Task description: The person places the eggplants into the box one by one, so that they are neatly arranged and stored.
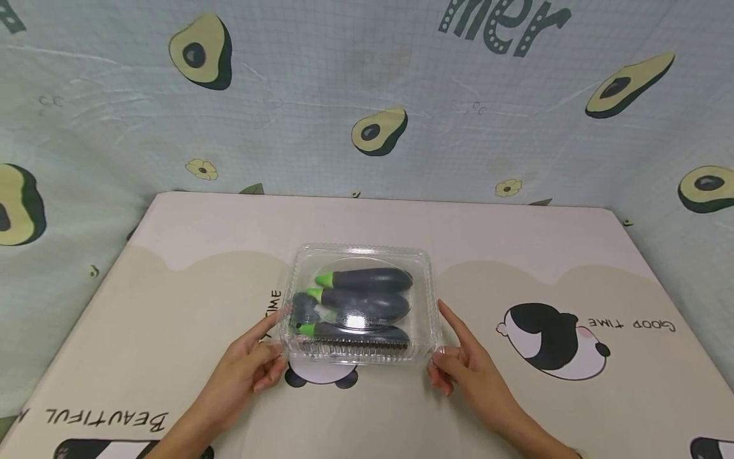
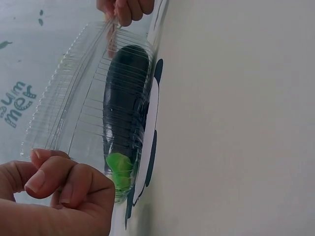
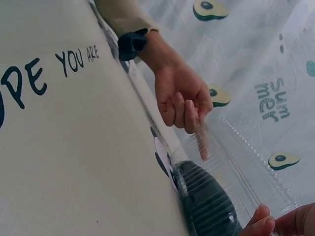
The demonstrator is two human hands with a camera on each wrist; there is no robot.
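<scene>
A clear plastic clamshell box (image 1: 361,252) with its lid down sits at the middle of the table. Inside lie several dark purple eggplants (image 1: 373,279), most with a bright green stem end showing. My left hand (image 1: 252,360) holds the box's left side near the front corner, index finger stretched along the wall and the other fingers curled. On the opposite side, my right hand (image 1: 467,363) grips the right front corner with thumb and index finger. The left wrist view shows one eggplant (image 2: 127,98) behind the ribbed front wall. Whether the box touches the table is unclear.
The table (image 1: 378,220) has a pale cover printed with cartoon dog faces (image 1: 553,341) and lettering. Behind and beside it hangs a light curtain (image 1: 298,127) patterned with avocados. A dark band (image 3: 132,45) circles the left wrist.
</scene>
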